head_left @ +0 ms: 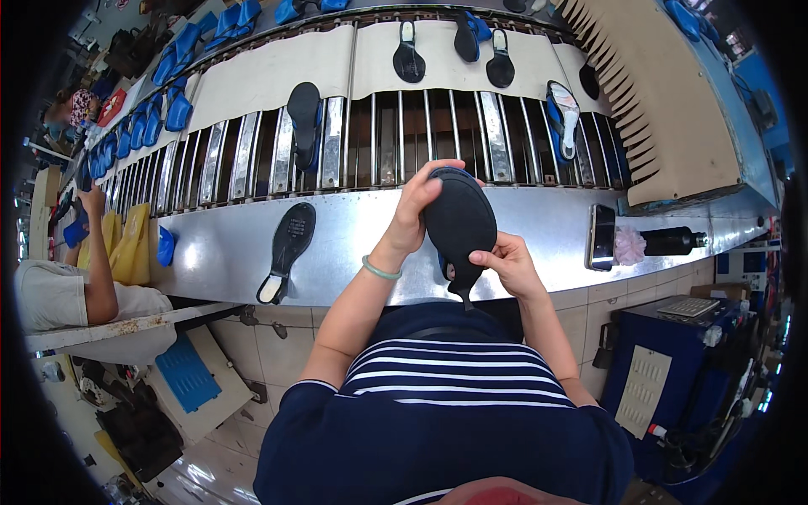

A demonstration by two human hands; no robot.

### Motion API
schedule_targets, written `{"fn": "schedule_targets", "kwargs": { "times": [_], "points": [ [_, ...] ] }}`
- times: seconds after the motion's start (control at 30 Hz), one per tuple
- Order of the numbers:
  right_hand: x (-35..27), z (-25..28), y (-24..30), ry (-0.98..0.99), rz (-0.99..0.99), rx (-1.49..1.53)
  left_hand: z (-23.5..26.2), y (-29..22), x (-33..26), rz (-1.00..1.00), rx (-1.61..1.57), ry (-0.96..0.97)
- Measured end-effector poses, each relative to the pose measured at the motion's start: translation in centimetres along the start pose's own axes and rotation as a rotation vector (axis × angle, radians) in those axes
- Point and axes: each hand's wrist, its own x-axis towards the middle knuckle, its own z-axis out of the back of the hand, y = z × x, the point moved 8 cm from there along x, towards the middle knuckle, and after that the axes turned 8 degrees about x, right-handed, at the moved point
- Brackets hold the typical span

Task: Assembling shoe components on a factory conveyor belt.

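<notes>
My left hand [410,215], a pale green bangle on its wrist, grips the upper left edge of a black shoe sole [463,217]. The broad front of the sole is at the top and its narrow end points down toward me. Bits of blue show at its edge, but what lies behind it is mostly hidden. My right hand [512,265] pinches the sole's narrow part on the right, thumb on the near face. Left of my hands, another black sole [295,234] with a pale heel patch lies on the metal worktop [362,236].
Beyond the worktop runs a roller conveyor [387,139] with cream cloth, soles and blue shoe parts on it. A phone [601,236] and a black bottle [669,241] lie right, near a fringed brown cover [682,126]. At left, a co-worker's arm [101,261] reaches toward the line.
</notes>
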Motion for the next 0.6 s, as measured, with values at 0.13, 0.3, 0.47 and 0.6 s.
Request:
{"fn": "schedule_targets", "kwargs": {
  "times": [0.13, 0.3, 0.47, 0.6],
  "points": [
    [-0.4, 0.2, -0.2, -0.018, -0.022, -0.023, -0.3, -0.3, -0.3, 0.011, 0.077, -0.009],
    [-0.6, -0.2, -0.1, -0.037, -0.053, -0.003, -0.4, -0.1, -0.7, 0.026, 0.08, -0.021],
    [-0.8, 0.2, -0.6, -0.042, -0.051, 0.001, -0.4, 0.1, -0.9, 0.023, 0.098, -0.041],
    [-0.8, 0.6, -0.9, -0.049, -0.049, -0.002, -0.3, 0.3, -1.0, 0.018, 0.105, -0.043]
  ]
}}
